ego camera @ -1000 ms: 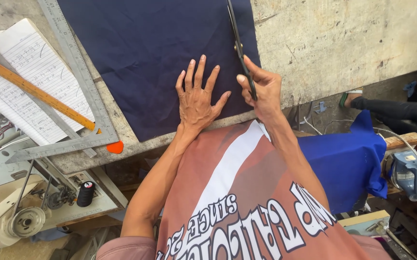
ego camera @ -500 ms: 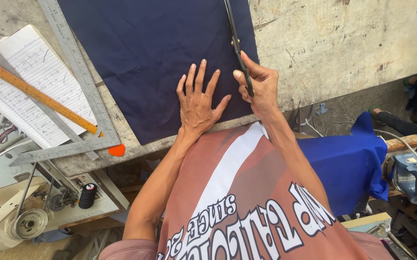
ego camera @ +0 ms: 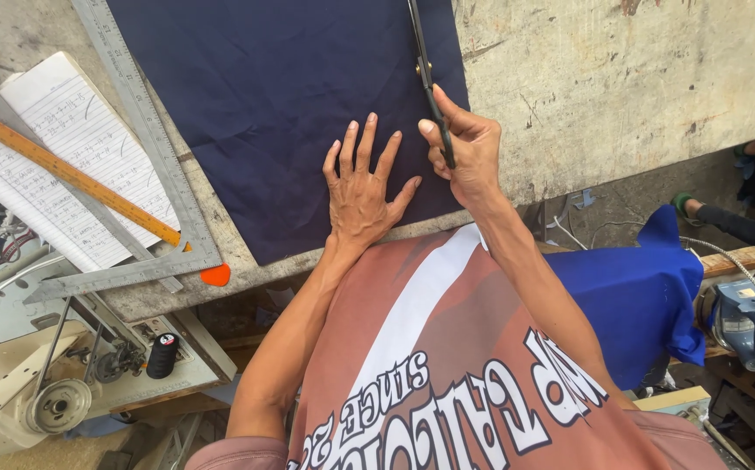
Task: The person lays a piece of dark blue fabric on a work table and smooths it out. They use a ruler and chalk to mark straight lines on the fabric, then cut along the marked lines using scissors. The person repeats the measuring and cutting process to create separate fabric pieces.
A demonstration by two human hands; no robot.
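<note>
Your left hand (ego camera: 362,196) lies flat on the dark navy sheet of cloth (ego camera: 282,104), fingers spread wide and gripping nothing, just pressing the fabric down near its lower edge. Your right hand (ego camera: 467,155) is closed around the handles of the black-handled metal scissors (ego camera: 428,83), thumb and fingers wrapped tight, with the blades pointing away from you along the cloth's right edge. The cloth is spread over the worn grey concrete-topped bench (ego camera: 621,78), reaching from the top of the view down to the bench's near edge.

To the left of the cloth, a steel L-shaped square ruler (ego camera: 153,174) rests on the bench, one arm just beside the cloth's left edge. An orange wooden straight ruler (ego camera: 64,170) lies across a lined, handwritten notebook (ego camera: 55,165). Below the bench, to your left, stands a cream sewing machine (ego camera: 38,400) with a black thread spool (ego camera: 162,355). A bright blue piece of fabric (ego camera: 639,296) hangs to your right.
</note>
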